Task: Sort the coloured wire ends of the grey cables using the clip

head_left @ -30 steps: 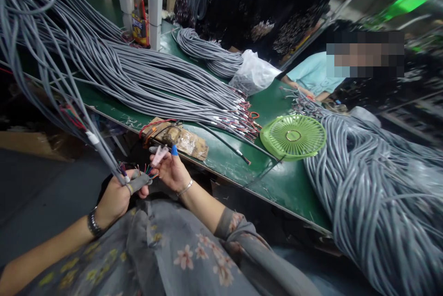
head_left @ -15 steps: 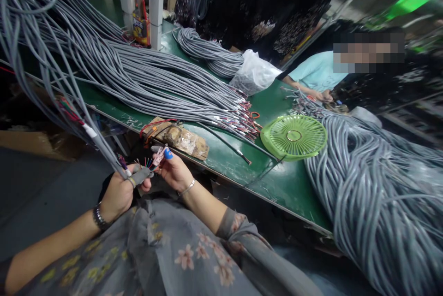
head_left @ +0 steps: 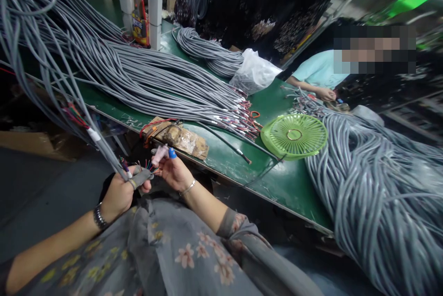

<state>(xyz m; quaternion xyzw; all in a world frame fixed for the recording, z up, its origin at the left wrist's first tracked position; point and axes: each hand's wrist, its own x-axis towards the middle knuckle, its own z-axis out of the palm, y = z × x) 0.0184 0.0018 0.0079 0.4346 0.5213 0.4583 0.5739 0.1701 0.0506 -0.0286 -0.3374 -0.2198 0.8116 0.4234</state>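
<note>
My left hand [head_left: 121, 194] is closed around the ends of several grey cables [head_left: 109, 155], its thumb covered by a grey finger sleeve. Thin coloured wires [head_left: 148, 165] fan out from the cable end past that thumb. Beside it, my right hand [head_left: 176, 174] pinches at the wire tips, a blue cover on one finger. A small pale pink piece, blurred, shows at the right fingertips; its kind I cannot make out. More stripped coloured wires and a white sleeve [head_left: 93, 134] show higher up on the hanging cables.
Long grey cables [head_left: 138, 70] lie across the green table [head_left: 277, 190]. A taped wooden block [head_left: 183, 139] sits at the near edge, with a green fan [head_left: 294, 135] farther right. A big cable heap [head_left: 374, 194] fills the right side. Across the table, a person [head_left: 318, 72] handles wires.
The pale pink piece at my right fingertips has shifted slightly and blurred. My left hand keeps its hold on the cables. The hanging cables have swung slightly right and down.
</note>
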